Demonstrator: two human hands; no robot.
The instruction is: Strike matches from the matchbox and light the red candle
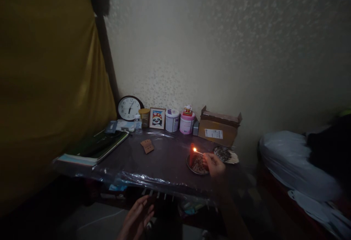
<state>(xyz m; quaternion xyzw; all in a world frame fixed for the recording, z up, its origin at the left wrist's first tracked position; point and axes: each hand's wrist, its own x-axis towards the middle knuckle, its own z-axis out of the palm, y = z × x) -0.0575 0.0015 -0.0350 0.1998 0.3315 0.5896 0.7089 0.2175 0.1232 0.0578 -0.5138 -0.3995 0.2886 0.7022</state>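
Observation:
My right hand pinches a burning matchstick, its flame held against the top of a short red candle. The candle stands in a round metal dish filled with dark bits, on the dark plastic-covered table. Just right of my hand lies a heap of matchsticks. My left hand hangs below the table's front edge with its fingers stretched out and loosely together, holding nothing.
Along the wall stand a clock, a small framed picture, a white tin, a pink tin and a cardboard box. Books lie at the left, a small brown card mid-table. White bags sit at right.

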